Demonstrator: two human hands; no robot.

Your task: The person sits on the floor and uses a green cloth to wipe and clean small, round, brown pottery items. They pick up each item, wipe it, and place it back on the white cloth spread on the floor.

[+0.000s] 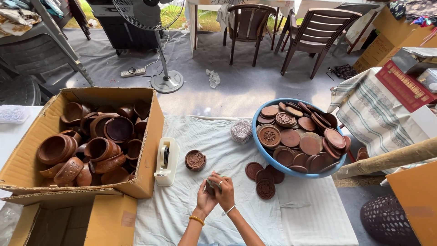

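Low in the middle of the frame, the left hand (204, 195) and right hand (224, 190) are closing together around a small dark-green object (212, 183), fingers wrapping it from both sides; what it is cannot be told, since the hands are hiding most of it. Both hands are hovering just above the white cloth (218, 150) covering the surface.

Just above them, a carved round clay lid (195, 160) is lying alone on the cloth, with a white tape dispenser (166, 160) standing just to its left. To the right of the hands, a few flat clay lids (264, 176) are lying loose beside a blue basin (273, 159) that is brimming with more lids. A small textured bundle (241, 130) is sitting near the basin's left rim.

At the left of the frame, an open cardboard box (150, 150) is holding a heap of clay pots (86, 146). In the upper part, a standing fan (167, 82) and brown chairs (282, 27) are occupying the grey floor.

To handle the object well, I judge the fingers should be gripping evenly and keeping it over the cloth, clear of the brittle lids nearby.
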